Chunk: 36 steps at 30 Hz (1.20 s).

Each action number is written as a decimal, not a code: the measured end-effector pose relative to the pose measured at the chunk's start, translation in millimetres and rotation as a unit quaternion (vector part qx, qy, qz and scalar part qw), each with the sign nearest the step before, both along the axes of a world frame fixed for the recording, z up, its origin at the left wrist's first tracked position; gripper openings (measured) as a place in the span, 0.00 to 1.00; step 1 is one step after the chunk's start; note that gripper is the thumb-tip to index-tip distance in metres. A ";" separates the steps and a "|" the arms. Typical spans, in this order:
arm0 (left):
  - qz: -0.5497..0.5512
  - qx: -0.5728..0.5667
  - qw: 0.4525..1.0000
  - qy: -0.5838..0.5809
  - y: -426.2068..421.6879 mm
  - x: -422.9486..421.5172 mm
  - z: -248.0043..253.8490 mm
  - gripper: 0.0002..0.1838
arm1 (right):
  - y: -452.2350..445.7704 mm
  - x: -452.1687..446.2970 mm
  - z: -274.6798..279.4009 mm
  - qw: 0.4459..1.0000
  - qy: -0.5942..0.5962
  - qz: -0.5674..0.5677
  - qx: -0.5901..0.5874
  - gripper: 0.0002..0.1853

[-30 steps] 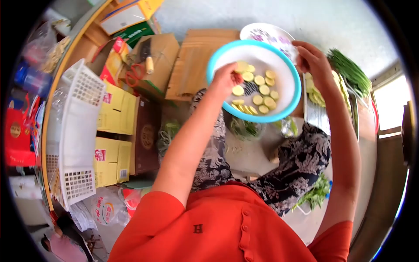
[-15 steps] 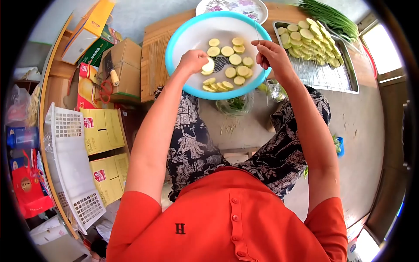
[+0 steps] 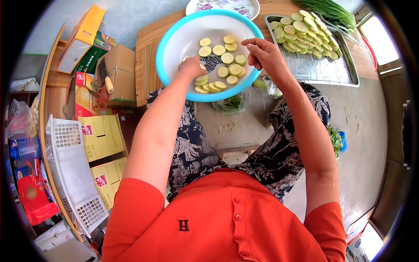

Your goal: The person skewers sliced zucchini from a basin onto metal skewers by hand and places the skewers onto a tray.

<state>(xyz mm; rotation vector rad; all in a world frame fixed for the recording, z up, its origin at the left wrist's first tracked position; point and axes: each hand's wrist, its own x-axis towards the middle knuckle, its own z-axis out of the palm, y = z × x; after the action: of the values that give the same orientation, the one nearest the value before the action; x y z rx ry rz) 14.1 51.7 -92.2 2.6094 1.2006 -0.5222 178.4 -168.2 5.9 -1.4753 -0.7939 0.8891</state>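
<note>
My left hand (image 3: 190, 68) is inside a white basin with a blue rim (image 3: 163, 37). Its fingers are curled at a pale zucchini slice (image 3: 203, 67), mostly hidden by the hand. More round green-edged zucchini slices (image 3: 219, 50) lie about the basin's bottom, some overlapping near its front wall. Over the basin's right side, my right hand (image 3: 264, 54) pinches a long thin skewer (image 3: 245, 27), which slants from above the fingers down past the rim. No slice shows on the skewer.
A metal tray (image 3: 325, 72) at right holds heaped zucchini slices (image 3: 305, 35). Green stalks (image 3: 329, 15) lie behind it. A flowered plate (image 3: 244, 6) stands behind the basin, and thin skewers (image 3: 148, 61) lie left of it. Scissors (image 3: 102, 97) and boxes (image 3: 120, 70) are further left.
My left hand has moved slightly nearer to me within the basin, uncovering part of a slice behind it. My right hand still holds the skewer. The whole view has shifted a little.
</note>
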 end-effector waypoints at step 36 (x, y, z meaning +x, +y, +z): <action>0.242 -0.654 0.252 -0.671 -49.2 -60.4 91.2 0.24 | -47.5 -162.4 53.8 0.995 0.070 0.066 -0.030 0.15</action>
<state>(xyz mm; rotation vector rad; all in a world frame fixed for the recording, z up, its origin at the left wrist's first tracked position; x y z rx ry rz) -46.2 2.5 -0.9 0.3531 0.2608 0.6373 16.0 -215.8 59.7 -1.4083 -0.7733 1.1124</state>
